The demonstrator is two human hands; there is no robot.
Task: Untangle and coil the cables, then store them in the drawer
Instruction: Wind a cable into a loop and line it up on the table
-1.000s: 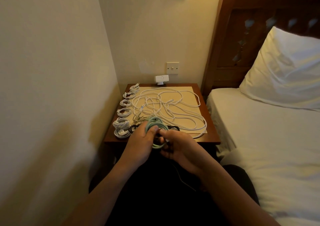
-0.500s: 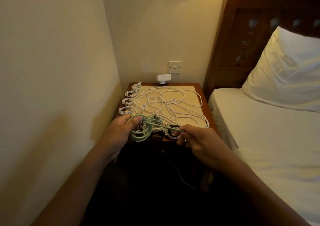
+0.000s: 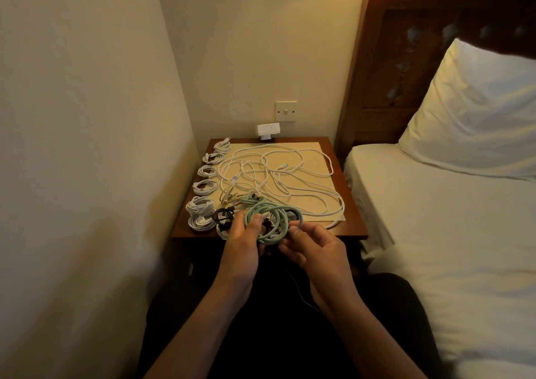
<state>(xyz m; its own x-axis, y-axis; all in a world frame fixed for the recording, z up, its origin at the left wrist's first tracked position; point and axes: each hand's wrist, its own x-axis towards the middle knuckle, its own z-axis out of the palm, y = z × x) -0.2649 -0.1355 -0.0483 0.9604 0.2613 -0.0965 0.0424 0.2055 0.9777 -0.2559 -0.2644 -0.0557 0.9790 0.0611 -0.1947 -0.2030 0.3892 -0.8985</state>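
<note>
Green cable (image 3: pixel 268 219), wound into a loose coil of several loops, is held between both your hands over the near edge of the bedside table (image 3: pixel 352 229); whether it touches the tabletop, cannot tell. Your left hand (image 3: pixel 242 243) grips the coil's left side, with the thumb laid over the loops and the fingers curled beneath. Your right hand (image 3: pixel 314 249) pinches the coil's near-right side between thumb and forefinger, the other fingers loosely curled below. A black cable (image 3: pixel 222 215) lies bunched on the table just left of your left hand's fingertips. Beyond the coil, a few pale green and yellowish cable ends (image 3: pixel 239 200) lie on the near-left part of a cream mat (image 3: pixel 314 158). The loose white cables (image 3: pixel 275 175) sprawl tangled across most of that mat, one loop running off its near-right corner onto the wood. A row of coiled white cables (image 3: pixel 206 187) runs along the table's left edge, near to far, each bundle apart from the next. A small white device (image 3: pixel 268 130) stands at the far edge, against the wall under a wall switch (image 3: pixel 286 111). To the right are a bed (image 3: pixel 435 227), a white pillow (image 3: pixel 478 117) and a dark wooden headboard (image 3: pixel 406 45).
</note>
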